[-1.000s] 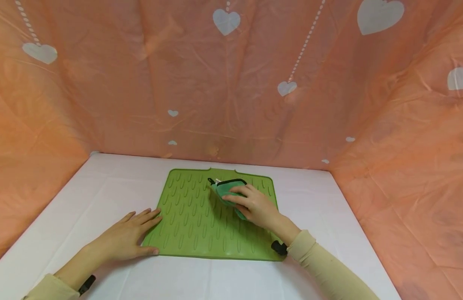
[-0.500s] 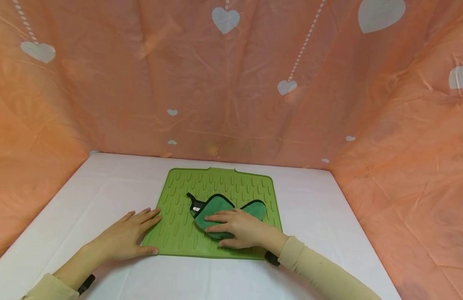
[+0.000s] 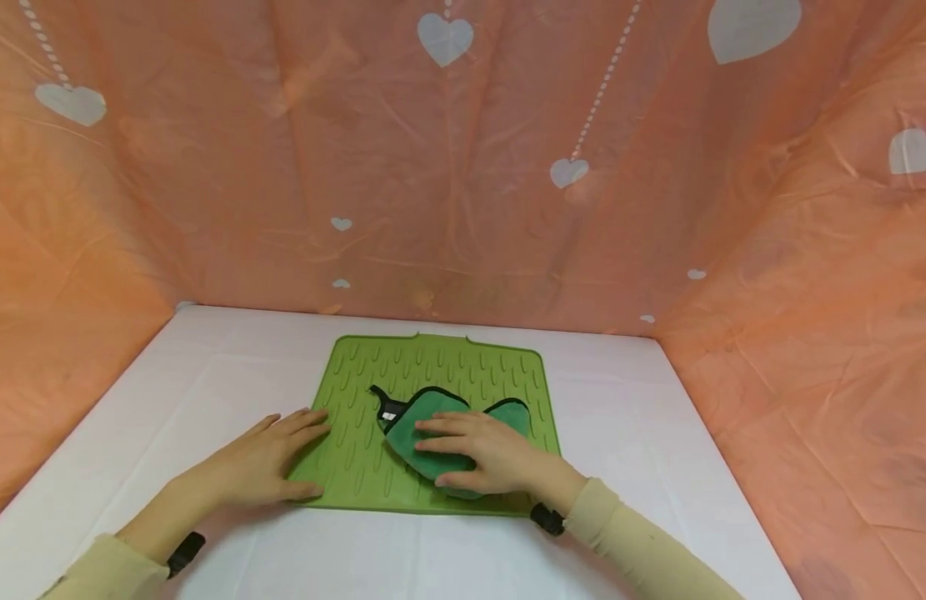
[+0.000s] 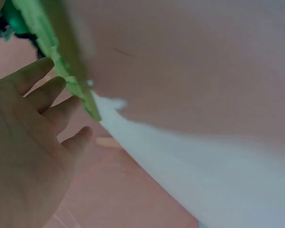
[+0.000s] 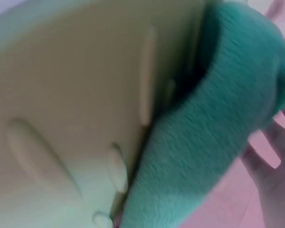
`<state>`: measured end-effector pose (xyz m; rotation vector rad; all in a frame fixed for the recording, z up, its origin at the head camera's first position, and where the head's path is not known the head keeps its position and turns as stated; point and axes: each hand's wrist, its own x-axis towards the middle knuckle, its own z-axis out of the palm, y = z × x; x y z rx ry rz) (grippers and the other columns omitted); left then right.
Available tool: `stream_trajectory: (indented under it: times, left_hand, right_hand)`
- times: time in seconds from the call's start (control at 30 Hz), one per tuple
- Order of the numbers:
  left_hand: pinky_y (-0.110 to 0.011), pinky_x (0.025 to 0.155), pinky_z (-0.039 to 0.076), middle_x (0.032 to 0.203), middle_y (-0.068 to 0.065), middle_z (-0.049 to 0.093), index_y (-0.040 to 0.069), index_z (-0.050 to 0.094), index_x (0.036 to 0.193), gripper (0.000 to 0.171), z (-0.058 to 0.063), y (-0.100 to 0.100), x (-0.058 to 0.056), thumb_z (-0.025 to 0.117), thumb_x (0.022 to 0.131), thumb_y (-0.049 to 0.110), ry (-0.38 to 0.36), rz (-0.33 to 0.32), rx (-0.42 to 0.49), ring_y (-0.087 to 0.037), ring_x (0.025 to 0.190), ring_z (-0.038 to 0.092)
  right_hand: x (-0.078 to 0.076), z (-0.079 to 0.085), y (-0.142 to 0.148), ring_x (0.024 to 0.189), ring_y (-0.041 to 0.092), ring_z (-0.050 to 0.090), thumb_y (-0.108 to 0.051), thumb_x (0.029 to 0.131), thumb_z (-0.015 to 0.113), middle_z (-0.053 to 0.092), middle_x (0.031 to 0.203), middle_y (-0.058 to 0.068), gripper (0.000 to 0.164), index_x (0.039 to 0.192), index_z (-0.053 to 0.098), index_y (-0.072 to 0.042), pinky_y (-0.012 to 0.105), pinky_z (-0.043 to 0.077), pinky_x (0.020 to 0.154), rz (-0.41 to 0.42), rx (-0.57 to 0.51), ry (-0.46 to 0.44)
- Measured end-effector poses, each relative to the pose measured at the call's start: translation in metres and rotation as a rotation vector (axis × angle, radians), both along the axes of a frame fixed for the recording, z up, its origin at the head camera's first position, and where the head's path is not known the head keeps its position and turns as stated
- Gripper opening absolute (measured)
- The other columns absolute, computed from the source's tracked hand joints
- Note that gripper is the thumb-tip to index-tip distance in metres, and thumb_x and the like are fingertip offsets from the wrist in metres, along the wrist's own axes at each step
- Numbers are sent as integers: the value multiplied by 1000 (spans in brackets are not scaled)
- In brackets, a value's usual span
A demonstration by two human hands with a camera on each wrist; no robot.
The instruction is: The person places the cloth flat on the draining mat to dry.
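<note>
A green cloth (image 3: 423,408) with black edging lies rumpled on the light green ribbed mat (image 3: 357,358). Its black hanging loop, with a white label, points to the left. My right hand (image 3: 496,454) rests on the cloth with relaxed, spread fingers and hides its middle. In the right wrist view, the fuzzy cloth (image 5: 194,137) rises in a fold beside the fingers (image 5: 280,137). My left hand (image 3: 260,467) lies at the mat's left edge, fingertips over the rim. The left wrist view shows that hand's fingers (image 4: 47,92) straight and apart beside the mat (image 4: 61,57).
The mat lies on a table covered with a white cloth (image 3: 230,358). Orange fabric (image 3: 470,208) with pale hearts hangs behind and at both sides. Each wrist wears a dark camera strap, as at the right wrist (image 3: 547,518).
My right hand, which held the bunched cloth farther back, has come left and nearer; the cloth now lies spread out under it. My left hand has shifted slightly right over the mat's edge.
</note>
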<state>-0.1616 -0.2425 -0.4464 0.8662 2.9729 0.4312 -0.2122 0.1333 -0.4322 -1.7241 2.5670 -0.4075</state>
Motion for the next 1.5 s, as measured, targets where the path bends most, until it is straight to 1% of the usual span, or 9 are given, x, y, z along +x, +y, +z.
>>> stream_trajectory:
  times: [0.13, 0.27, 0.37, 0.53, 0.7, 0.87, 1.0, 1.27, 1.5]
  left_hand:
    - [-72, 113, 31, 157, -24, 45, -2, 55, 147, 80, 4, 14, -10, 76, 91, 51, -19, 14, 112, -48, 141, 46]
    - [-68, 112, 38, 156, -23, 48, -1, 54, 148, 68, 7, 32, -23, 75, 96, 37, -22, 46, 213, -49, 138, 49]
    - [-64, 108, 44, 151, -19, 54, 1, 56, 145, 57, 10, 47, -34, 73, 99, 29, -51, 80, 298, -46, 135, 53]
    - [-56, 97, 54, 133, -16, 65, 2, 62, 134, 38, 13, 72, -52, 68, 103, 23, -128, 113, 426, -37, 122, 63]
    - [-45, 85, 58, 124, -16, 68, 0, 63, 130, 34, 16, 93, -66, 67, 103, 19, -231, 100, 506, -29, 108, 67]
    - [-42, 85, 58, 117, -12, 69, -3, 61, 133, 37, 15, 108, -75, 67, 103, 19, -306, 70, 511, -28, 105, 67]
    - [-43, 86, 56, 113, -10, 68, 0, 61, 134, 37, 9, 114, -77, 68, 103, 19, -341, 76, 503, -26, 103, 66]
    - [-42, 87, 54, 109, -5, 67, 8, 68, 129, 28, 1, 114, -77, 69, 102, 17, -341, 29, 491, -21, 101, 62]
    - [-39, 82, 52, 104, -3, 66, 8, 69, 124, 25, 6, 109, -75, 71, 101, 15, -319, 27, 510, -18, 95, 60]
  right_hand:
    - [-4, 5, 10, 145, 27, 47, -33, 100, 72, 50, 158, 4, 51, 146, 62, -15, 48, 43, 115, -76, -165, -22]
    - [-9, 9, 24, 140, 28, 52, -25, 99, 73, 56, 152, 5, 44, 141, 66, -12, 51, 46, 111, -213, -303, -91]
    - [-13, 12, 35, 138, 31, 54, -21, 100, 73, 58, 148, 7, 42, 140, 66, -11, 53, 47, 109, -323, -362, -132]
    - [-22, 13, 51, 134, 34, 57, -21, 100, 72, 61, 144, 9, 42, 141, 65, -11, 57, 49, 107, -491, -356, -211]
    - [-30, 9, 62, 123, 36, 62, -19, 101, 70, 61, 143, 13, 44, 143, 62, -6, 56, 53, 99, -587, -293, -308]
    - [-35, 3, 67, 123, 39, 61, -20, 101, 70, 61, 141, 17, 48, 146, 59, -4, 56, 51, 101, -646, -215, -370]
    - [-39, -6, 71, 127, 41, 60, -21, 101, 70, 63, 139, 19, 48, 144, 60, -2, 57, 49, 105, -669, -188, -385]
    - [-37, -18, 76, 122, 40, 64, -11, 98, 72, 68, 130, 19, 36, 133, 67, -3, 54, 53, 100, -671, -252, -423]
    - [-42, -20, 86, 102, 27, 66, -12, 98, 73, 70, 115, 12, 30, 128, 70, -8, 42, 54, 84, -690, -354, -472]
